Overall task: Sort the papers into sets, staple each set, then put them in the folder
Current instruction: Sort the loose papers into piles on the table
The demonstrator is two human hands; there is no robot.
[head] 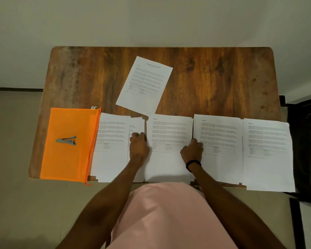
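Observation:
Several piles of printed white paper lie in a row along the table's near edge: a left pile (111, 141), a middle pile (169, 133), a right pile (221, 133) and a far-right pile (267, 141). One title sheet (144, 85) lies tilted behind them. My left hand (139, 147) grips the middle pile's left edge with curled fingers. My right hand (192, 150), a black band at its wrist, grips that pile's right edge. An orange zip folder (70, 159) lies at the left with a grey-blue stapler (67, 140) on top.
The wooden table (214, 78) has bare surface behind the piles. The far-right pile overhangs the table's right and front edges. A dark chair (305, 141) stands at the right. The folder's lower edge overhangs the table's front edge.

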